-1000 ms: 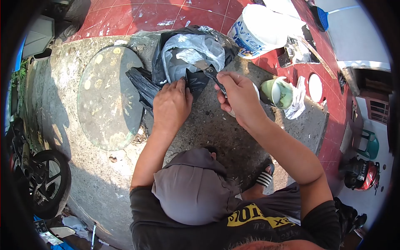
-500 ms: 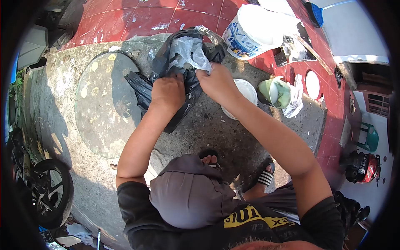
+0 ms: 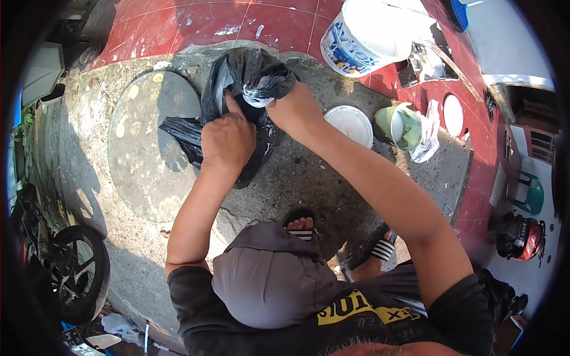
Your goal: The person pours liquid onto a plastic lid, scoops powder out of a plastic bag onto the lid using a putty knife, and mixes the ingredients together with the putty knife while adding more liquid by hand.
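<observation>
A crumpled black plastic bag (image 3: 252, 68) hangs between my hands in the head view, its mouth gaping. My left hand (image 3: 228, 139) is on the near left side, fingers curled on the black plastic and index finger stretched into the opening. At the right rim, my right hand (image 3: 300, 110) is closed on the bag's edge, with a strip of pale plastic (image 3: 256, 101) beside its fingertips. A loose black flap (image 3: 181, 133) sticks out to the left. What lies deeper inside the bag is hidden.
Right of my hands stand a white lidded tub (image 3: 349, 126), a green container (image 3: 399, 127) and a large white bucket (image 3: 365, 41). A round slab (image 3: 139, 142) lies left on the concrete. Red tiles (image 3: 208, 26) border the far side. A motorbike wheel (image 3: 80, 273) is at lower left.
The whitish plastic that stuck out of the bag's top is mostly out of sight. Black plastic now folds over there. My left index finger has stretched into the opening; my right hand has shifted slightly.
</observation>
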`<state>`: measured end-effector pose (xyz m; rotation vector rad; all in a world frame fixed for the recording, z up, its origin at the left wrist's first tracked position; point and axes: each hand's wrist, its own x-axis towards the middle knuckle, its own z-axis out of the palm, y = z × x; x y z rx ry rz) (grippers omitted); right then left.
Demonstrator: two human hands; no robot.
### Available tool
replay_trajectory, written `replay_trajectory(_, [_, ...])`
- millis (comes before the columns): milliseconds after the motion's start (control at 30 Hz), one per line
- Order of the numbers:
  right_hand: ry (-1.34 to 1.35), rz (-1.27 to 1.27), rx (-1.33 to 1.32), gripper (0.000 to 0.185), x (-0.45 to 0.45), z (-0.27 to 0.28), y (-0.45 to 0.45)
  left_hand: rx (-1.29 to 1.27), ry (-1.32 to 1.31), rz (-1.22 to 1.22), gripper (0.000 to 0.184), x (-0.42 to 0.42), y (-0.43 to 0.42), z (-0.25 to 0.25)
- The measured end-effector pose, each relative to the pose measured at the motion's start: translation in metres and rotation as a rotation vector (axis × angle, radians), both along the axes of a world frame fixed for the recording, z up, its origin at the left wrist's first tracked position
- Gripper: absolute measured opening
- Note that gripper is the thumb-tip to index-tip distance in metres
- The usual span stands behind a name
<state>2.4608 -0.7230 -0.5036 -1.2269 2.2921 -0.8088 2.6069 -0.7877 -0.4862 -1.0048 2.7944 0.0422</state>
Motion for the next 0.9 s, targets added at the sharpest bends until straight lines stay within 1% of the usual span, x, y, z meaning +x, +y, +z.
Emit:
replay_trajectory(67, [0.007, 0.001, -0.03, 0.025, -0.001, -0.011, -0.004, -0.119, 0.074, -0.008, 0.058, 0.001, -0.001, -0.013])
replay_trajectory(133, [-0.034, -0.026, -0.124, 0.031, -0.002, -0.029, -0.007, -0.111, 0.053, -0.006, 0.057, 0.002, -0.004, -0.015])
replay_trajectory(200, [-0.1, -0.066, -0.169, 0.035, 0.0, -0.021, -0.007, -0.091, 0.019, -0.014, 0.058, 0.003, -0.004, -0.016])
replay_trajectory(233, [-0.149, -0.098, -0.184, 0.038, 0.0, -0.017, -0.008, -0.112, 0.115, 0.009, 0.037, 0.003, 0.0, -0.018])
replay_trajectory(267, [-0.153, -0.091, -0.183, 0.038, -0.001, -0.013, -0.01, -0.112, 0.111, 0.015, 0.037, 0.005, 0.0, -0.022])
replay_trajectory(300, [-0.153, -0.107, -0.113, 0.04, -0.001, -0.01, -0.012, -0.098, 0.173, -0.016, 0.027, 0.007, 0.001, -0.028])
replay_trajectory(333, [-0.152, -0.127, -0.042, 0.042, -0.002, -0.008, -0.013, -0.083, 0.236, -0.051, 0.021, 0.008, 0.002, -0.031])
replay_trajectory(367, [-0.155, -0.128, -0.039, 0.042, -0.002, -0.007, -0.015, -0.076, 0.313, -0.093, 0.023, 0.01, 0.003, -0.031])
replay_trajectory(467, [-0.094, -0.075, 0.032, 0.039, -0.006, -0.013, -0.021, -0.039, 0.287, -0.075, 0.023, 0.012, 0.005, -0.028])
replay_trajectory(533, [0.019, 0.077, -0.087, 0.032, -0.014, -0.031, -0.022, -0.028, 0.288, -0.078, 0.02, 0.015, 0.004, -0.027])
replay_trajectory(567, [0.016, 0.077, -0.084, 0.032, -0.019, -0.028, -0.021, -0.02, 0.291, -0.085, 0.018, 0.015, 0.004, -0.024])
replay_trajectory(600, [-0.062, 0.121, -0.068, 0.031, -0.026, -0.025, -0.02, -0.018, 0.289, -0.083, 0.018, 0.014, 0.004, -0.02])
replay_trajectory(633, [-0.141, 0.169, -0.051, 0.029, -0.03, -0.022, -0.019, 0.03, 0.22, -0.075, 0.013, 0.012, 0.005, -0.015])
replay_trajectory(667, [-0.144, 0.172, -0.048, 0.029, -0.031, -0.027, -0.017, 0.078, 0.151, -0.069, 0.023, 0.012, 0.005, -0.012])
replay_trajectory(700, [-0.132, 0.142, -0.102, 0.028, -0.032, -0.035, -0.014, 0.082, 0.149, -0.066, 0.023, 0.012, 0.006, -0.014])
replay_trajectory(733, [-0.12, 0.11, -0.155, 0.028, -0.031, -0.042, -0.011, 0.068, 0.177, -0.072, 0.029, 0.011, 0.006, -0.016])
replay_trajectory(767, [-0.167, 0.084, -0.199, 0.029, -0.031, -0.044, -0.01, 0.052, 0.207, -0.082, 0.037, 0.011, 0.006, -0.017])
replay_trajectory(800, [-0.166, 0.081, -0.196, 0.029, -0.032, -0.045, -0.007, 0.056, 0.208, -0.084, 0.037, 0.01, 0.007, -0.017])
replay_trajectory(867, [-0.231, 0.098, -0.16, 0.029, -0.036, -0.045, -0.003, 0.036, 0.225, -0.077, 0.049, 0.008, 0.007, -0.015])
replay_trajectory(900, [-0.231, 0.099, -0.157, 0.029, -0.034, -0.047, -0.001, 0.038, 0.225, -0.076, 0.049, 0.007, 0.007, -0.014])
